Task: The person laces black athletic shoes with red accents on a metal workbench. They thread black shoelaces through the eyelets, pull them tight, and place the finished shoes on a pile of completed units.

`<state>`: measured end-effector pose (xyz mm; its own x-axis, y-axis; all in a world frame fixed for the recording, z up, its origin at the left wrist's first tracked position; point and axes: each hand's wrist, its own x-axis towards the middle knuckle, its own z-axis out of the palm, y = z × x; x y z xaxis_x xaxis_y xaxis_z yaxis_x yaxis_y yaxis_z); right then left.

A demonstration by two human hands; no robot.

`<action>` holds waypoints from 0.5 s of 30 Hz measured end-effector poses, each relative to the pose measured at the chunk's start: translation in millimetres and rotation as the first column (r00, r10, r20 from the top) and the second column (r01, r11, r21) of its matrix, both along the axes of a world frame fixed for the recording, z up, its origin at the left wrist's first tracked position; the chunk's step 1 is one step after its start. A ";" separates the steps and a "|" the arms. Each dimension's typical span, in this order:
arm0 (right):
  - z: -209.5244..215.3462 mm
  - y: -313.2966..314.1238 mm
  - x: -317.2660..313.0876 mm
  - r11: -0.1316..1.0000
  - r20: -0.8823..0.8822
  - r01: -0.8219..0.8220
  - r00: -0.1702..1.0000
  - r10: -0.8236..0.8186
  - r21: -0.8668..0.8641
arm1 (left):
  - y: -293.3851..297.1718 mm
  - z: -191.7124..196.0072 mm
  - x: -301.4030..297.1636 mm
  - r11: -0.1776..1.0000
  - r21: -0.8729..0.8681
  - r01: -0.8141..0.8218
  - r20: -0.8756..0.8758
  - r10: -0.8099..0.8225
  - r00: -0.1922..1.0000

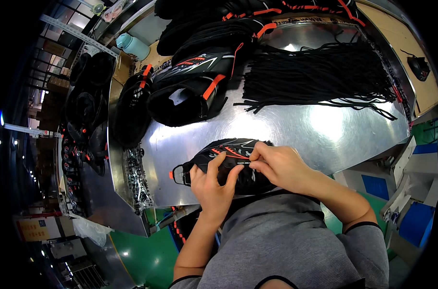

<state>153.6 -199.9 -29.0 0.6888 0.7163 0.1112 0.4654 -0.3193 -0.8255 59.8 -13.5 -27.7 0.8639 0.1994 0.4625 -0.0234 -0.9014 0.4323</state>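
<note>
A black shoe (204, 157) with orange and grey trim lies on its side on the metal table at the front edge, close to my body. My left hand (212, 185) is curled over its upper, the index finger on the side and the thumb stretched toward the lace area. At the shoe's middle my right hand (276, 166) pinches thumb and fingers together on a thin dark lace, whose pale tip (247, 163) shows between the two hands. An orange pull loop (171, 175) sticks out at the shoe's left end. My hands hide part of the lacing.
A thick bundle of black laces (320, 74) lies on the metal table (257, 125) at the back right. Several black shoes (185, 98) with orange tabs stand at the back left. A light blue jug (132, 45) is behind them; more shoes (86, 106) fill a rack at the left.
</note>
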 end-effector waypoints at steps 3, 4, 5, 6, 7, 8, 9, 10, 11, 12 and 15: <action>9.1 4.3 5.0 0.993 0.043 -0.053 0.997 0.058 -0.110 | -2.3 2.3 -2.9 1.000 -0.012 0.024 -0.036 -0.024 0.999; 12.0 7.3 5.5 0.986 0.054 -0.073 0.995 0.081 -0.147 | -2.9 2.5 -3.6 0.998 -0.045 0.036 -0.044 -0.038 0.998; 14.7 13.3 4.0 0.978 0.091 -0.075 0.991 0.094 -0.193 | -3.6 2.3 -4.2 0.996 -0.077 0.049 -0.051 -0.053 0.997; 17.9 22.7 1.8 0.968 0.124 -0.077 0.986 0.109 -0.237 | -5.2 2.7 -5.5 0.994 -0.078 0.071 -0.057 -0.076 0.995; 20.7 31.7 -0.5 0.957 0.156 -0.079 0.980 0.126 -0.280 | -7.6 3.0 -6.6 0.992 -0.080 0.093 -0.064 -0.098 0.993; 14.6 42.3 -6.3 0.953 0.259 -0.067 0.954 0.148 -0.295 | -9.2 3.2 -7.3 0.990 -0.080 0.114 -0.068 -0.120 0.990; 11.8 45.7 -7.4 0.955 0.313 -0.074 0.935 0.167 -0.287 | -6.9 -0.8 -6.1 0.991 -0.099 0.086 -0.058 -0.092 0.994; 11.0 46.8 -7.1 0.957 0.366 -0.082 0.912 0.185 -0.279 | -4.7 -2.2 -4.5 0.991 -0.109 0.071 -0.065 -0.079 0.995; 13.9 46.7 -3.1 0.953 0.300 -0.085 0.938 0.175 -0.291 | -2.6 -1.3 -2.0 0.992 -0.115 0.042 -0.093 -0.053 0.994; 20.3 45.0 3.2 0.950 0.229 -0.085 0.960 0.159 -0.301 | -1.2 1.4 0.6 0.993 -0.118 0.016 -0.125 -0.031 0.992; 42.8 3.9 21.1 0.947 0.058 -0.079 0.993 0.102 -0.310 | -1.1 15.0 5.8 0.970 -0.235 -0.063 -0.260 0.000 0.966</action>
